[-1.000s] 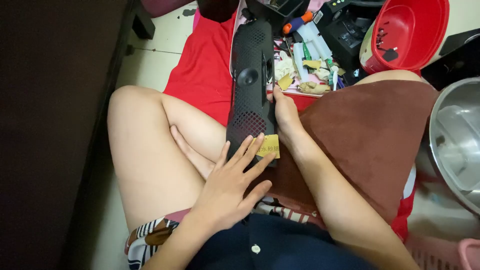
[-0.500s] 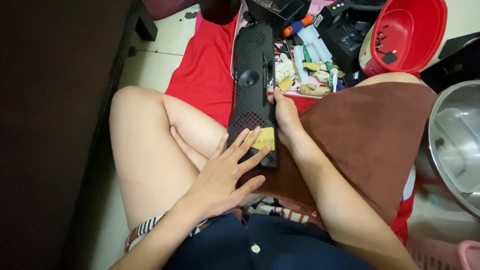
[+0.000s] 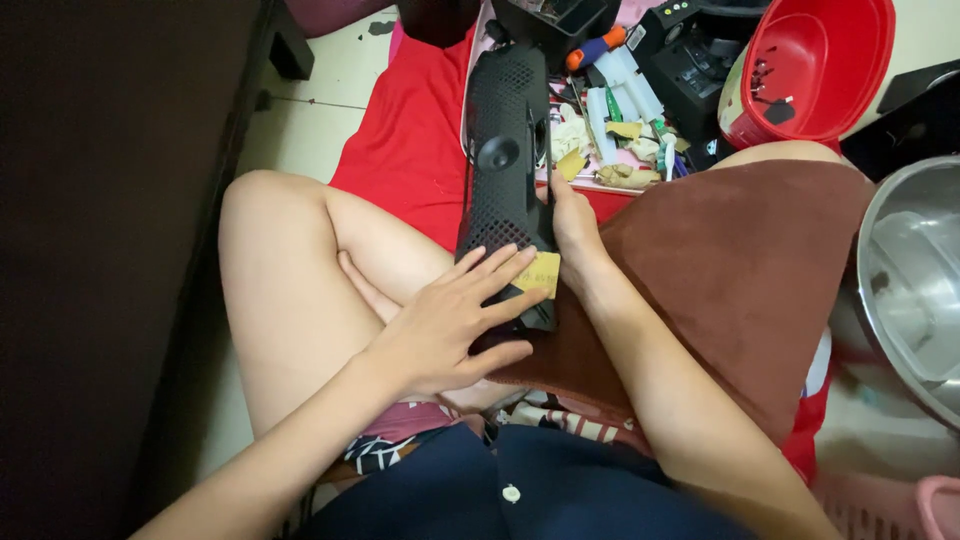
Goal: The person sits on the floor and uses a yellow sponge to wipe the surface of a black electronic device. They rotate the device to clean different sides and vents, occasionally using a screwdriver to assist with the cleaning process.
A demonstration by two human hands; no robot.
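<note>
The left hand (image 3: 445,320) lies flat with fingers spread over the near end of a long black perforated panel (image 3: 503,150), its fingertips touching a small yellow label (image 3: 540,273); its grip is wide, pressing rather than clasping. The right hand (image 3: 573,222) clasps the panel's right edge. The panel rests on the person's lap, beside a brown cloth (image 3: 740,270). Beyond lie a red cloth (image 3: 410,150), a red bowl (image 3: 850,90) and a steel basin (image 3: 915,290).

Matt black perforated plastic panel (image 3: 503,160), soft brown cloth (image 3: 740,270), glossy red plastic bowl (image 3: 860,90), shiny steel basin (image 3: 905,290).
</note>
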